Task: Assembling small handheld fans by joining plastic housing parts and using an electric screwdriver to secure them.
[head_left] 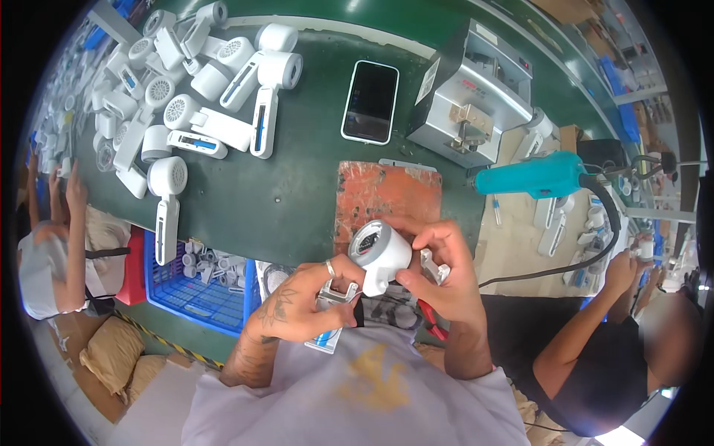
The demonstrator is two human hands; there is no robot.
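Note:
A white handheld fan's round head (394,256), with a grey ring around its open face, is tilted up between my hands over the table's near edge. My left hand (297,303) is closed around the fan's opened handle (325,340), where a blue part shows inside. My right hand (450,279) steadies the head from the right. A small white plastic piece (433,266) sits between its thumb and fingers. My fingers hide how the handle and head join. Beneath the right hand, something red (433,321) shows, only partly visible.
Several white fans (169,178) lie at the table's left. Beyond a worn red board (364,189) lies a phone (370,102). A teal electric screwdriver (529,175) hangs right, near a metal machine (476,97). A blue crate (193,293) stands lower left. Co-workers sit at both sides.

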